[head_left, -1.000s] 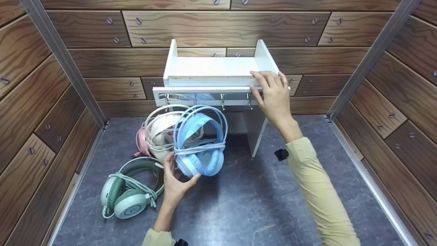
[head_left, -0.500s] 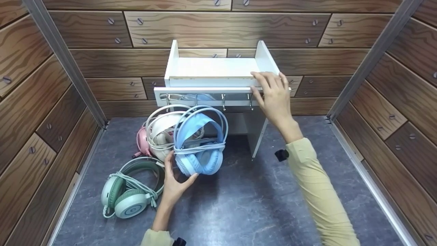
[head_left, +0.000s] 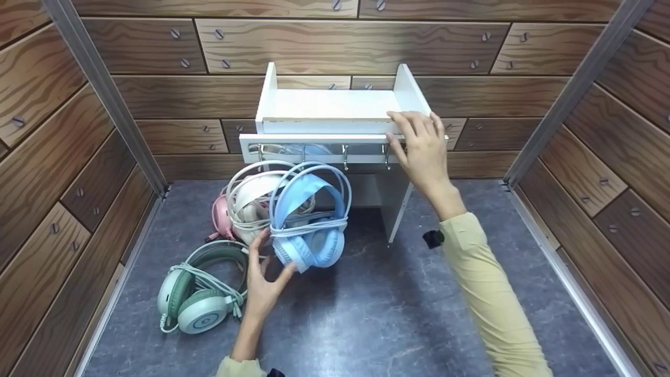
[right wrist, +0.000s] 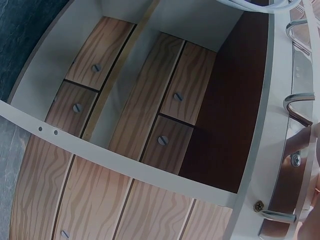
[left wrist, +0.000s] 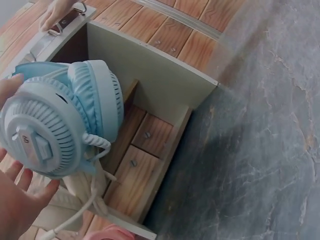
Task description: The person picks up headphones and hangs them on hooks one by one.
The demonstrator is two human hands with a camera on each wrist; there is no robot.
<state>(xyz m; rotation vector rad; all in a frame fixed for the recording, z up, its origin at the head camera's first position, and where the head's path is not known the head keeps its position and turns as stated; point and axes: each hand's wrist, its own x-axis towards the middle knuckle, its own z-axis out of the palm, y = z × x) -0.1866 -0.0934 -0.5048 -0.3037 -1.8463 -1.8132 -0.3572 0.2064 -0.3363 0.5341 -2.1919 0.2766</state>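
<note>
The left hand [head_left: 264, 288] has drawn slightly off the blue headphones [head_left: 298, 201] and stands wide beside them; they hang before the hook rail [head_left: 324, 139], which seems to bear them. The right hand [head_left: 424, 157] rests on rail and shelf [head_left: 335, 102], fingers loosely spread. Four headphones altogether: one blue, one white [head_left: 256, 193], one pink [head_left: 221, 214], one green [head_left: 201, 317]; at least four hooks [head_left: 345, 157].

One blue headset [head_left: 308, 250], one white headset [head_left: 256, 189], one pink headset [head_left: 223, 214], one green headset [head_left: 203, 306]: four in all. One white rack [head_left: 335, 104], at least four metal hooks [head_left: 345, 157]. One left hand [head_left: 263, 285], one right hand [head_left: 423, 154], two sleeves [head_left: 487, 272], two wristbands [head_left: 433, 239].
</note>
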